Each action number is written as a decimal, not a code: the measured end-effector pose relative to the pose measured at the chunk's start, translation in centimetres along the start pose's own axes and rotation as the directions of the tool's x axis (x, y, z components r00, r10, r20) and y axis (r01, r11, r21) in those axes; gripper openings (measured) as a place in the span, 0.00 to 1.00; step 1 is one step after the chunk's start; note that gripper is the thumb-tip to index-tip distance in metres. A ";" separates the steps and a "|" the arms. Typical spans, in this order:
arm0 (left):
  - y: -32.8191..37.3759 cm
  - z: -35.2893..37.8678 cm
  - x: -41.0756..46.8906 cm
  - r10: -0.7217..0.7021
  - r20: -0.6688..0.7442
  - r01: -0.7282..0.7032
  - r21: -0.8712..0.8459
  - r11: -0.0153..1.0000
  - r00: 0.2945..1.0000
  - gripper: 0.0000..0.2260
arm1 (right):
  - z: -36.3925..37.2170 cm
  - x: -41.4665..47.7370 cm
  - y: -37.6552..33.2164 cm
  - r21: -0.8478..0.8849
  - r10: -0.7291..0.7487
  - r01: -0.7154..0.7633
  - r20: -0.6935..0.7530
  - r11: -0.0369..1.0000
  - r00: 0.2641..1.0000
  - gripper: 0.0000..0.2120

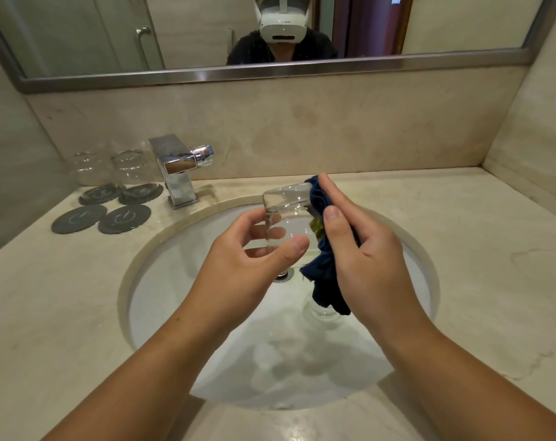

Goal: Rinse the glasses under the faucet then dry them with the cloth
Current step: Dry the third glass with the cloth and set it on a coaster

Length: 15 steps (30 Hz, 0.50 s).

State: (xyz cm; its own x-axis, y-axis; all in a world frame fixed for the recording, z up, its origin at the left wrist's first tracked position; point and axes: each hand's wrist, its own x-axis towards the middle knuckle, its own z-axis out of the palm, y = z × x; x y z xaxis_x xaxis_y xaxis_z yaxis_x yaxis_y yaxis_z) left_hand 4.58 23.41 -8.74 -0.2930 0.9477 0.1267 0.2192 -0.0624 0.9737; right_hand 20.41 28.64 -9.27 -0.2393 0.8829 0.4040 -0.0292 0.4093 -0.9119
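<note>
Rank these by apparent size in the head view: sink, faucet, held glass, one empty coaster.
1. sink
2. faucet and held glass: about alike, and the glass is nearer, so unranked
3. empty coaster

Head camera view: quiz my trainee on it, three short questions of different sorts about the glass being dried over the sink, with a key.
1. True or false: water is running from the chrome square faucet onto the clear glass tumbler held by the left hand.
2. The dark blue cloth is held against the tumbler by: A) the right hand; B) the left hand; C) nothing, it lies on the counter.
3. Of the dark grey round coasters left of the faucet, how many have no glass on them?

Key: 1 false; 2 A; 3 two.
</note>
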 end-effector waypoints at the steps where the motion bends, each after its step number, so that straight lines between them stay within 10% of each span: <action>1: 0.1 -0.2 0.0 -0.003 0.011 0.003 -0.004 1.000 1.000 0.28 | -0.1 0.2 0.1 0.002 0.008 -0.008 -0.009 1.000 1.000 0.19; 15: -0.2 -0.3 0.3 -0.081 0.017 0.081 -0.022 0.996 0.997 0.26 | 0.1 0.7 1.0 0.051 0.059 -0.057 -0.031 0.997 0.998 0.17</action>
State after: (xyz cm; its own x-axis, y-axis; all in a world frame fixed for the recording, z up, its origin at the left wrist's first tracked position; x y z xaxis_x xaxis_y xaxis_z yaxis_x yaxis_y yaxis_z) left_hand 4.15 23.58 -8.82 -0.2937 0.9549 0.0446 0.1739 0.0075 0.9847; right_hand 20.16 29.67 -9.90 -0.2104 0.9122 0.3516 -0.0644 0.3460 -0.9360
